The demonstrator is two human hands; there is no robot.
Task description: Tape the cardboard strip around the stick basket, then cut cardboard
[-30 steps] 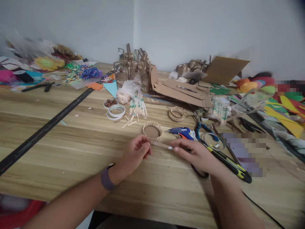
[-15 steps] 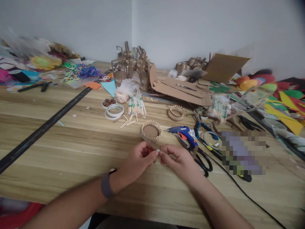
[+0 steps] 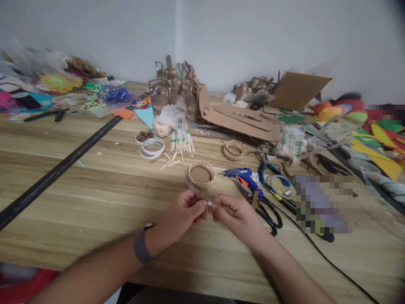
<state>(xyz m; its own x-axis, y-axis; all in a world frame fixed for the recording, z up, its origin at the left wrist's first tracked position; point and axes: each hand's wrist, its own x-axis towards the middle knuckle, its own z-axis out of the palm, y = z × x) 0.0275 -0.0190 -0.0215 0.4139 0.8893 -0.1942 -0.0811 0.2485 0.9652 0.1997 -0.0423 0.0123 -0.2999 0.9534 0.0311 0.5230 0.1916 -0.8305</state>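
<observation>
My left hand (image 3: 186,210) is closed, thumb and fingers pinching a thin brownish strip (image 3: 196,191) that sticks out past the fingertips. Facing it, my right hand (image 3: 236,213) pinches at a small white bit (image 3: 209,204) on the strip between the two thumbs. A brown strip end (image 3: 255,198) also shows beyond the right hand; whether it is the same strip I cannot tell. Just past my fingers stands a round tray of short wooden sticks (image 3: 190,177) around a brown base. The blue glue gun (image 3: 242,174) lies right of it, and black-handled scissors (image 3: 270,215) lie beside my right hand.
Rolls of white tape (image 3: 153,147), bagged wooden sticks (image 3: 182,139) and a second stick ring (image 3: 235,150) lie farther back. Small lidded baskets (image 3: 160,99) and cardboard (image 3: 240,120) stand behind. Pliers (image 3: 275,173) and a black cable (image 3: 332,261) are at the right.
Both hands keep nearly the same place and pinch. The strip beyond the left fingers and the strip end by the right hand have shifted slightly left.
</observation>
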